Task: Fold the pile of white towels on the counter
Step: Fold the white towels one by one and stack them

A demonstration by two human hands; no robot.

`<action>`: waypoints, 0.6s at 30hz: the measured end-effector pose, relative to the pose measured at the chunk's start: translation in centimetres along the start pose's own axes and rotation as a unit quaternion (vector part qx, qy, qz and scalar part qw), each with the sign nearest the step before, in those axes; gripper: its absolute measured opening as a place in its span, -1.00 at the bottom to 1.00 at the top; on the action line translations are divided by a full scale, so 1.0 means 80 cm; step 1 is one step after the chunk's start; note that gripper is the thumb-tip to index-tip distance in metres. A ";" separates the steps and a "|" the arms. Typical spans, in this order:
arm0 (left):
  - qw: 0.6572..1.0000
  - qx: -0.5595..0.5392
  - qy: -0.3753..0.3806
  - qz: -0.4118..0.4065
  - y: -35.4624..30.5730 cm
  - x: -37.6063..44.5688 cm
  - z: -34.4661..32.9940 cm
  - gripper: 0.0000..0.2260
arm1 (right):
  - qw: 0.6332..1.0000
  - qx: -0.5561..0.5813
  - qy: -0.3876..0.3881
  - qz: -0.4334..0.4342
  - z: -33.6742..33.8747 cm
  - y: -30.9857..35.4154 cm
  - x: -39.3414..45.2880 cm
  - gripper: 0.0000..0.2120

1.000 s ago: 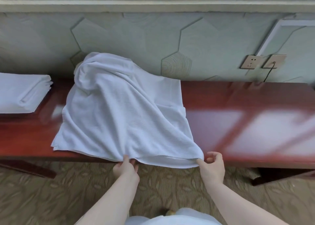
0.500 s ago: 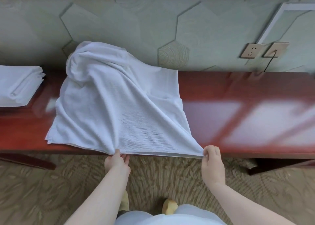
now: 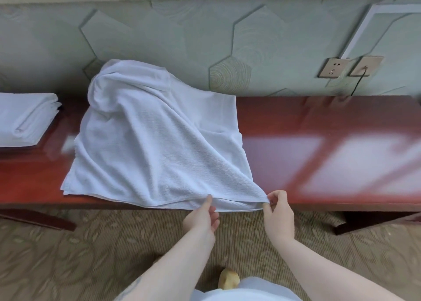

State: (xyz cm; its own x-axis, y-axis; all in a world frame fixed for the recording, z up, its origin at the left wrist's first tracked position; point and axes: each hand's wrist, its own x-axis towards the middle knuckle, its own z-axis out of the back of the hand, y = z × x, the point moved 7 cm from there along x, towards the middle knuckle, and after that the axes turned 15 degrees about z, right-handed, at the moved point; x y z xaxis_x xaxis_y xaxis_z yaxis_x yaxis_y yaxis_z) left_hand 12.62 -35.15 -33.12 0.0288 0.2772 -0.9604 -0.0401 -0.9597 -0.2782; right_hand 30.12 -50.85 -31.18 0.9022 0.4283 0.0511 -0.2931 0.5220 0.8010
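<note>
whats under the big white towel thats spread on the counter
At its near edge a second white layer peeks out beneath the spread towel, on the red counter. The tall hump at the back hides whatever props it up.

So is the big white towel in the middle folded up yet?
Not yet. The towel lies spread and rumpled over the counter, bunched at the back, while both hands pinch its front edge. The folded stack sits apart.

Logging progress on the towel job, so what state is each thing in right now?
Large white terry towel: unfolded, draped over a hump, near edge at the counter's front.
Folded white towel stack: folded, at far left.
Left hand: pinching the towel's near edge.
Right hand: pinching the near right corner.
</note>
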 end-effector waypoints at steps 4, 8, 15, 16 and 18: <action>0.999 -0.005 0.026 0.031 -0.007 0.001 -0.016 -0.76 | 1.000 -0.012 0.016 0.015 0.006 0.001 -0.001 -0.80; 0.999 -0.024 0.018 0.013 -0.025 0.000 -0.018 -0.82 | 0.999 -0.028 0.040 0.014 0.006 -0.004 -0.005 -0.80; 0.996 -0.044 0.071 -0.008 0.000 -0.002 -0.006 -0.79 | 0.997 -0.068 0.020 -0.029 0.004 -0.002 -0.004 -0.85; 0.995 -0.052 0.082 -0.007 0.004 -0.003 -0.007 -0.76 | 0.997 -0.035 -0.002 -0.065 0.001 -0.003 -0.004 -0.85; 0.993 -0.065 0.098 -0.007 0.005 -0.005 -0.011 -0.72 | 0.982 0.076 -0.073 -0.158 -0.009 -0.008 -0.009 -0.83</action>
State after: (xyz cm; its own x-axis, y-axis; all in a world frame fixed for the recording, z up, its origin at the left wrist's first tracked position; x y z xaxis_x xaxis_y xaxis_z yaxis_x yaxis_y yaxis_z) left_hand 13.45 -35.70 -32.88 0.2223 0.2876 -0.9316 0.0898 -0.9575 -0.2741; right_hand 29.41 -50.94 -32.16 0.9794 0.1463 -0.1390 0.0499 0.4919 0.8692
